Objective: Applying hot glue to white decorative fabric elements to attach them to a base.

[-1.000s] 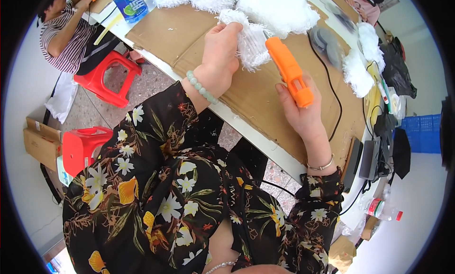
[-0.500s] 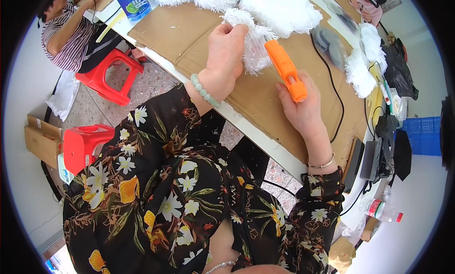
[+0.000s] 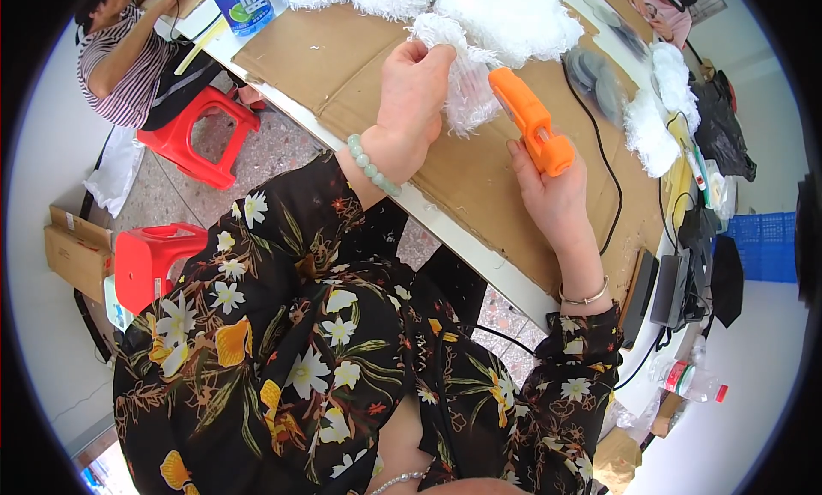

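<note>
Left hand pinching white fabric, right hand gripping glue gun; printed bottle label.

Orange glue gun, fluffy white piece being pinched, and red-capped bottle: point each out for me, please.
Orange glue gun [image 3: 522, 107]: head view, on the middle of its body.
Fluffy white piece [image 3: 471, 92]: head view, on its hanging middle.
Red-capped bottle [image 3: 698, 383]: head view, on its clear side.

Left hand partly hides fringed white piece; blue bottle cut by top edge.
</note>
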A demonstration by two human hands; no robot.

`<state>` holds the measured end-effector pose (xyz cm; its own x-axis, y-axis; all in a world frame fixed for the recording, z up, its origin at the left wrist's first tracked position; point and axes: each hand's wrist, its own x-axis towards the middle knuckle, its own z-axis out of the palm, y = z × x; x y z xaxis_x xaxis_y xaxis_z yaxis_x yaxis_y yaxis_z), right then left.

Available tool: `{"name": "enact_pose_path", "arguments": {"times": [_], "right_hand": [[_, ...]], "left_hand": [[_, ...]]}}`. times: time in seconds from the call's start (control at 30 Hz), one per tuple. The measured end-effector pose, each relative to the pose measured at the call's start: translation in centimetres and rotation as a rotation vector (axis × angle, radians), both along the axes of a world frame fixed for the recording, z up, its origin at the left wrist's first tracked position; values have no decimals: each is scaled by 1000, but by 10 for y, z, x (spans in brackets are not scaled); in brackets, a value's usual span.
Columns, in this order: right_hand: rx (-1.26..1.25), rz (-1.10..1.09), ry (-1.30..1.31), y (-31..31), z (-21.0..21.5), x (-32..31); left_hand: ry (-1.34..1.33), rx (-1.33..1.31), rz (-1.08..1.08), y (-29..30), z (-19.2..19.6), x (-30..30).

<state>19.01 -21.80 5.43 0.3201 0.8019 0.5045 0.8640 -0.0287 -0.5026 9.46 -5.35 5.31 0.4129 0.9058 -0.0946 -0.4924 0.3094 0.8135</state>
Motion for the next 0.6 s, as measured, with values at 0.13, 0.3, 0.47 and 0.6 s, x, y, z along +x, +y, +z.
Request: {"name": "enact_pose_path", "arguments": {"times": [0.13, 0.3, 0.47, 0.6], "right_hand": [[-28, -16, 10, -2, 0, 1], [-15, -11, -2, -1, 2, 1], [-37, -31, 16, -4, -3, 4], [40, 23, 164, -4, 3, -4]], "left_hand": [[34, 3, 5, 1, 1, 0], [-20, -1, 5, 3, 3, -2], [-33, 23, 3, 6, -5, 2], [-58, 27, 37, 12, 0, -8]]}}
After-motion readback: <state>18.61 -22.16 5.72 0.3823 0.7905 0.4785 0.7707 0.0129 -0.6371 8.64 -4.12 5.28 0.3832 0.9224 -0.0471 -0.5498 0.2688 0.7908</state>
